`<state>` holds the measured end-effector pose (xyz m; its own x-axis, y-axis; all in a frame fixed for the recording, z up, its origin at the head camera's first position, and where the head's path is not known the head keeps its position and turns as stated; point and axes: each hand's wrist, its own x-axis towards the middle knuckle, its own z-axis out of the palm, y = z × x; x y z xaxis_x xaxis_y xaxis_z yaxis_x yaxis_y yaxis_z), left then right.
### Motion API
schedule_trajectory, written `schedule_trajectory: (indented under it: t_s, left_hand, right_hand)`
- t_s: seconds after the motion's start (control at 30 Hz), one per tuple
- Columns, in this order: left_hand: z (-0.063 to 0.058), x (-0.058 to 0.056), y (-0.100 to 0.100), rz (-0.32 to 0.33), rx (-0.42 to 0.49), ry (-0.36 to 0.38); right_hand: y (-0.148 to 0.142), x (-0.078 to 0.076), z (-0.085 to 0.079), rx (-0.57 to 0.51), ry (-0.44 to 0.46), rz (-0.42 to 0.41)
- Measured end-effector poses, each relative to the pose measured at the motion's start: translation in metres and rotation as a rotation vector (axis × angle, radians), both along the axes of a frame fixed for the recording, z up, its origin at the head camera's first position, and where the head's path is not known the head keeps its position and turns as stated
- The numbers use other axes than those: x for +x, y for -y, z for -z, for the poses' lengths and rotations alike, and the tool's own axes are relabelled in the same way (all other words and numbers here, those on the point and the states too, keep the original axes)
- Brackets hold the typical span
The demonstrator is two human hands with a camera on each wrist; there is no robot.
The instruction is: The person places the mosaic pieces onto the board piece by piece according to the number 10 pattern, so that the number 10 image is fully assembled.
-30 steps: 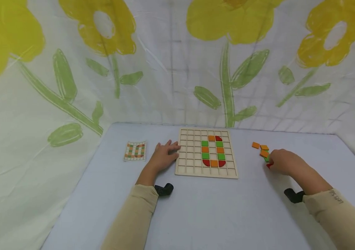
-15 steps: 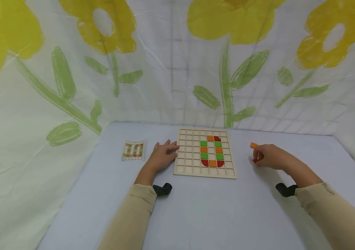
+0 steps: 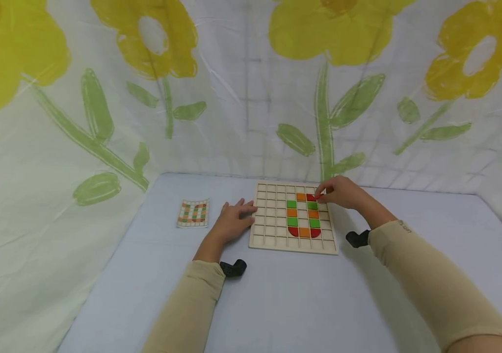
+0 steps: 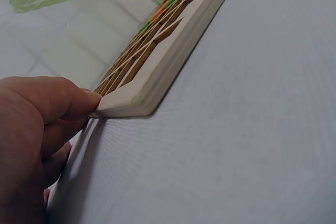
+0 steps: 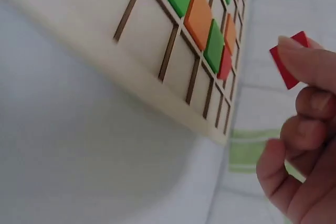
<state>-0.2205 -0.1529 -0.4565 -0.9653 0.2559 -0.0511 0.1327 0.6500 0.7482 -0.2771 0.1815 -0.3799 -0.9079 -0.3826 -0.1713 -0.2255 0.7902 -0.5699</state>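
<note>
My right hand (image 3: 345,192) is over the far right part of the wooden grid board (image 3: 270,240). It pinches a red tile (image 5: 288,67) between thumb and finger, which the right wrist view shows held off the grid. Green, orange and red tiles sit in the board's cells, forming a ring, among them a green tile (image 5: 214,45) and an orange tile (image 5: 198,18). At the board's left edge rests my left hand (image 3: 231,220), its fingers spread. In the left wrist view, those fingertips touch the board's rim near a corner.
A small pattern card (image 3: 193,214) with a coloured grid lies left of the left hand. Behind the pale table (image 3: 286,304) hangs a white cloth (image 3: 224,142) with painted flowers. The right forearm covers the spot where loose tiles lay.
My right hand picked the red tile from the loose pile on the right and carried it left to the board's far right side. My left hand stays at the board's edge.
</note>
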Motion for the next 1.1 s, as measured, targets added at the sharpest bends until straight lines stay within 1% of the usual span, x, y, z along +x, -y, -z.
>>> schedule_trajectory:
  t_s: [0.17,0.23,0.3,0.4,0.6,0.77,0.87,0.97,1.1]
  left_hand:
    - [0.003,0.0,0.001,0.009,-0.003,-0.003]
    - [0.003,-0.001,0.0,0.02,-0.006,-0.007]
    - [0.004,-0.002,0.0,0.03,-0.008,-0.012]
    - [0.002,-0.002,-0.001,0.034,-0.012,-0.019]
    - [-0.001,-0.002,-0.002,0.035,-0.007,-0.03]
    - [-0.001,-0.001,-0.001,0.029,-0.014,-0.025]
    - [0.0,-0.001,0.0,0.018,-0.023,-0.023]
    - [0.0,-0.001,0.001,0.013,-0.021,-0.021]
    - [-0.001,-0.001,0.002,0.015,-0.014,-0.021]
  right_hand:
    - [0.015,-0.014,0.011,-0.237,0.156,0.107]
    - [0.02,-0.018,0.014,-0.29,0.187,0.133]
    - [0.024,-0.021,0.016,-0.303,0.201,0.153]
    - [0.029,-0.025,0.018,-0.28,0.176,0.144]
    - [0.039,-0.031,0.022,-0.175,0.066,0.078]
    - [0.047,-0.038,0.024,-0.1,0.006,0.07]
    - [0.053,-0.04,0.023,-0.042,-0.012,0.059]
    - [0.058,-0.041,0.022,0.019,-0.013,0.011]
    - [0.063,-0.042,0.023,0.057,-0.023,-0.056]
